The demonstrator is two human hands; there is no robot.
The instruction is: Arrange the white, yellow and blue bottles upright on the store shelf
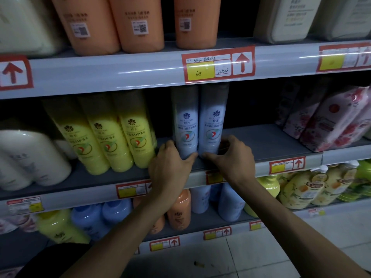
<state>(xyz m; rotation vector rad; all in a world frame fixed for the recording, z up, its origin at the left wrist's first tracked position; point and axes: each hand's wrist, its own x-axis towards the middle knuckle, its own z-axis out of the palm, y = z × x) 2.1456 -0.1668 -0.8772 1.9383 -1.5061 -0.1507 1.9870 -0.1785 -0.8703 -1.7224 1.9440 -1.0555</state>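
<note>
Left forearm (124,227) and right forearm (291,223) rise from 6 o'clock toward the middle shelf (271,141). The left hand (170,163) curls round the base of the left blue bottle (185,125), fingers behind it and thumb across its front. The right hand (232,157) grips the base of the right blue bottle (213,121) the same way, thumb pointing toward 9 o'clock. The thumbs nearly meet below the two bottles.

Both blue bottles stand upright at the centre of the middle shelf, touching side by side, labels facing out, close to the front edge. At 9 o'clock from them, three yellow bottles (104,137) stand in a row, touching one another, their tops leaning toward 11 o'clock in this wide view. Farther toward 9 o'clock are white bottles (30,157); whether they stand straight cannot be told. At 3 o'clock, well apart, lean floral packs (325,117).

At 12 o'clock, a red and yellow price tag (217,65) sits on the upper shelf rail, with orange bottles (138,23) above it. At 6 o'clock, the lower shelf holds mixed bottles (90,219) in blue, orange and yellow, above a tiled floor (281,247).
</note>
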